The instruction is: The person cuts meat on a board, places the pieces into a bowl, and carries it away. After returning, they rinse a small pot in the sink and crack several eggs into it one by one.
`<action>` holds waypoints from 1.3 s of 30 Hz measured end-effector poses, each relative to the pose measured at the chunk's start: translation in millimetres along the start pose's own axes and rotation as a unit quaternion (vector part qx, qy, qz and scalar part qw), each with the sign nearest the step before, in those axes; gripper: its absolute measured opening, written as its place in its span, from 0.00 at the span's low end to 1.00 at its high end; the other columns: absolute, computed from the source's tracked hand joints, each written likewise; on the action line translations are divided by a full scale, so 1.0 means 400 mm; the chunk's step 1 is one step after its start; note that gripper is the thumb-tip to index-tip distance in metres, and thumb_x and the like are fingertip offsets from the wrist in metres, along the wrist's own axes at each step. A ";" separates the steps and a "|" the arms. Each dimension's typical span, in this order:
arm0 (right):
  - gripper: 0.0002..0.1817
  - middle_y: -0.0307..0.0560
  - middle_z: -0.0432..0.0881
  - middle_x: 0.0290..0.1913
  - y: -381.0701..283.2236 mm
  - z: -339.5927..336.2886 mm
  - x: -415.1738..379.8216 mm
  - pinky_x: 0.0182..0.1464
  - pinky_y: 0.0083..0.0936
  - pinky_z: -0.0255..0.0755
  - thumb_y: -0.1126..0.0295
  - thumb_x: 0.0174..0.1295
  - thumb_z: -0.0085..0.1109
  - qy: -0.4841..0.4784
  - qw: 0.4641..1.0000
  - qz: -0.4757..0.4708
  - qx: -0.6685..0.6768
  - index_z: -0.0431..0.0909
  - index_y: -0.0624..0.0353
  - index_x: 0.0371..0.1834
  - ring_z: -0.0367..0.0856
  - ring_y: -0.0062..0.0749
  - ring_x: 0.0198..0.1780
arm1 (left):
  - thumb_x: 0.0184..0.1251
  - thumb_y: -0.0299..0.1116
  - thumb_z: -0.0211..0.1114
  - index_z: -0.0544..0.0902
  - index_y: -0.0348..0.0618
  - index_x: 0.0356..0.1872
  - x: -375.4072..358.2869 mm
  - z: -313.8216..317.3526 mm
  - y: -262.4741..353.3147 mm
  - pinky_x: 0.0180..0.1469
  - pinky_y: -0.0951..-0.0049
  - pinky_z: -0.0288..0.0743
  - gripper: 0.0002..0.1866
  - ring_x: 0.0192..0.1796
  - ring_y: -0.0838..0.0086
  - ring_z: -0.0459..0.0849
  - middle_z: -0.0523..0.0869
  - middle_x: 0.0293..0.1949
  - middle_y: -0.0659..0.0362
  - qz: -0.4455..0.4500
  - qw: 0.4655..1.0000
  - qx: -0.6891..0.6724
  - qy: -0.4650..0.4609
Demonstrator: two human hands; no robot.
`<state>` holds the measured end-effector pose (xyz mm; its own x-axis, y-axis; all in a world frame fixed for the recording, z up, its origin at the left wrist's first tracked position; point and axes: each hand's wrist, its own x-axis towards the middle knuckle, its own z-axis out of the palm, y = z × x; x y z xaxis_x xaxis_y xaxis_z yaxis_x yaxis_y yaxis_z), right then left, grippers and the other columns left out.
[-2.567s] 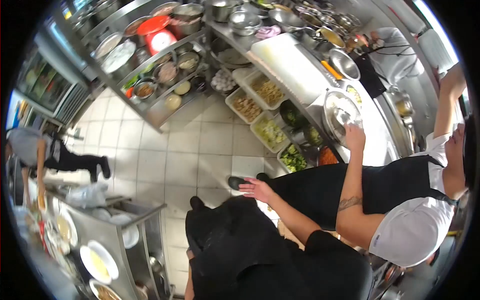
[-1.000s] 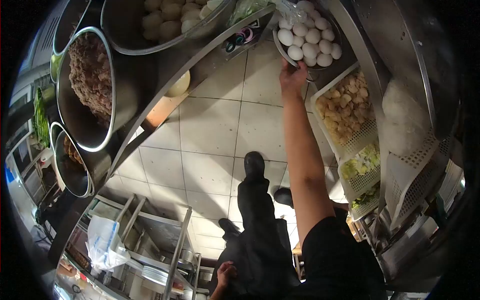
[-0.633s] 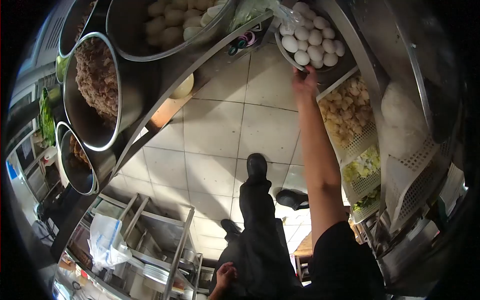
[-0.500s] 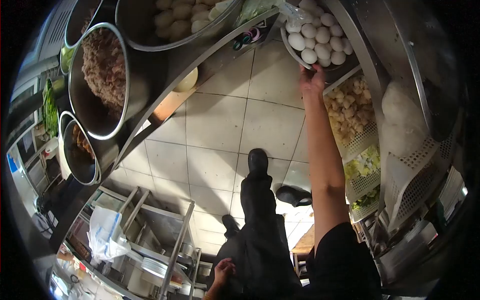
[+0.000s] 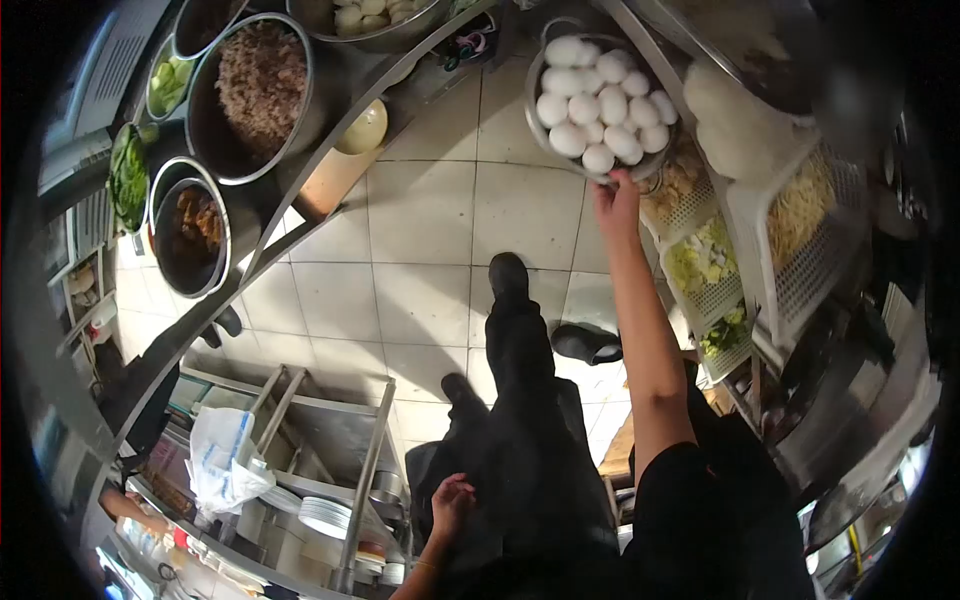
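My right hand [image 5: 616,200] reaches forward and is closed on the near rim of a round metal bowl [image 5: 534,112]. A heap of white eggs [image 5: 603,103] fills the bowl, and a ring-shaped handle shows at its far side. The bowl is beside a metal counter edge, above the tiled floor. Low in front of my dark trousers, my left hand [image 5: 455,503] hangs with its fingers curled in and nothing visible in them.
White perforated baskets [image 5: 750,250] of cut vegetables stand on the right. Pots with minced meat [image 5: 262,90] and brown food [image 5: 196,222] line the left counter. A rack with stacked plates [image 5: 325,516] stands lower left. Another person's arm [image 5: 135,510] shows at far left.
The bowl of eggs has moved toward me and slightly left, with my right hand on its rim. The clear plastic over the eggs no longer shows. My view has shifted.
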<state>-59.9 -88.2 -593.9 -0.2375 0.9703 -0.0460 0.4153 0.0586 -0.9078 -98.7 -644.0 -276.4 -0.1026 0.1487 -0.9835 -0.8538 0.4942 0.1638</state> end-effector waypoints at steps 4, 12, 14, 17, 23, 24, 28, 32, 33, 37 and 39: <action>0.04 0.37 0.71 0.21 -0.189 -0.083 -0.235 0.21 0.14 0.66 0.71 0.53 0.57 0.058 0.789 0.452 0.412 0.73 0.56 0.24 0.73 0.25 0.23 | 0.63 0.22 0.56 0.70 0.42 0.56 0.004 -0.064 0.047 0.41 0.76 0.75 0.19 0.38 0.75 0.81 0.82 0.41 0.57 0.037 0.995 -0.081 -0.049; 0.09 0.48 0.78 0.37 -0.551 -0.228 -0.903 0.43 0.37 0.76 0.81 0.52 0.50 0.137 0.750 0.410 0.501 0.73 0.64 0.37 0.79 0.38 0.41 | 0.66 0.36 0.58 0.65 0.43 0.61 -0.059 -0.178 0.146 0.45 0.65 0.78 0.24 0.45 0.66 0.81 0.79 0.50 0.50 0.060 0.966 0.036 -0.251; 0.12 0.49 0.79 0.39 -0.681 -0.323 -1.053 0.44 0.37 0.77 0.82 0.54 0.48 0.085 0.741 0.423 0.515 0.73 0.67 0.42 0.79 0.37 0.41 | 0.66 0.43 0.56 0.60 0.43 0.66 -0.038 -0.216 0.176 0.47 0.62 0.78 0.30 0.48 0.60 0.81 0.75 0.55 0.47 0.076 0.934 0.091 -0.338; 0.21 0.52 0.78 0.48 -0.849 -0.441 -1.291 0.49 0.42 0.77 0.82 0.54 0.48 0.099 0.745 0.414 0.514 0.68 0.68 0.54 0.78 0.41 0.49 | 0.65 0.44 0.56 0.55 0.45 0.68 -0.146 -0.160 0.225 0.51 0.56 0.76 0.34 0.55 0.56 0.77 0.69 0.61 0.46 0.055 0.895 0.187 -0.401; 0.22 0.55 0.76 0.53 -1.060 -0.661 -1.671 0.53 0.41 0.73 0.81 0.55 0.50 0.197 0.686 0.440 0.545 0.67 0.71 0.56 0.77 0.42 0.51 | 0.65 0.41 0.54 0.51 0.48 0.70 -0.418 0.026 0.165 0.58 0.40 0.66 0.34 0.67 0.55 0.64 0.60 0.68 0.51 -0.086 0.774 0.258 -0.571; 0.21 0.55 0.76 0.52 -1.080 -0.686 -1.727 0.52 0.41 0.73 0.81 0.55 0.50 0.208 0.683 0.417 0.563 0.67 0.71 0.55 0.77 0.42 0.51 | 0.64 0.41 0.54 0.48 0.49 0.71 -0.454 0.049 0.144 0.58 0.39 0.65 0.37 0.68 0.55 0.62 0.59 0.68 0.52 -0.121 0.736 0.310 -0.590; 0.18 0.53 0.79 0.46 -1.086 -0.763 -1.924 0.44 0.37 0.77 0.81 0.55 0.50 0.311 0.654 0.388 0.570 0.70 0.68 0.50 0.80 0.40 0.45 | 0.63 0.39 0.56 0.47 0.45 0.71 -0.554 0.133 0.000 0.58 0.41 0.67 0.38 0.68 0.56 0.63 0.59 0.68 0.50 -0.153 0.677 0.411 -0.591; 0.21 0.57 0.77 0.47 -1.089 -0.822 -2.024 0.41 0.38 0.83 0.84 0.51 0.47 0.429 0.597 0.300 0.607 0.66 0.69 0.52 0.81 0.44 0.43 | 0.63 0.38 0.56 0.45 0.46 0.71 -0.590 0.250 -0.158 0.58 0.43 0.68 0.39 0.66 0.55 0.66 0.59 0.67 0.48 -0.181 0.620 0.488 -0.588; 0.21 0.57 0.77 0.47 -1.074 -0.831 -2.043 0.41 0.38 0.83 0.84 0.51 0.47 0.441 0.587 0.291 0.614 0.66 0.69 0.52 0.81 0.44 0.43 | 0.63 0.38 0.56 0.44 0.47 0.72 -0.598 0.281 -0.195 0.58 0.44 0.68 0.40 0.66 0.55 0.66 0.59 0.67 0.48 -0.199 0.613 0.495 -0.582; 0.23 0.64 0.73 0.53 -0.984 -0.887 -2.148 0.47 0.48 0.80 0.87 0.53 0.44 0.516 0.514 0.193 0.658 0.61 0.75 0.55 0.79 0.51 0.48 | 0.67 0.36 0.53 0.40 0.49 0.73 -0.604 0.375 -0.334 0.58 0.48 0.70 0.39 0.65 0.55 0.68 0.58 0.68 0.48 -0.186 0.555 0.570 -0.576; 0.23 0.64 0.72 0.53 -0.923 -0.906 -2.173 0.48 0.50 0.79 0.87 0.51 0.44 0.542 0.493 0.117 0.671 0.61 0.75 0.55 0.79 0.53 0.49 | 0.67 0.39 0.54 0.40 0.50 0.73 -0.555 0.405 -0.341 0.58 0.55 0.71 0.40 0.62 0.56 0.71 0.58 0.69 0.46 -0.129 0.510 0.655 -0.543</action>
<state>311.2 -868.3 -67.5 0.5895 0.5117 -0.6250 -0.8067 0.4131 -0.4227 123.2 -605.6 -68.2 0.8765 -0.0312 -0.4804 0.3791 0.6598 0.6488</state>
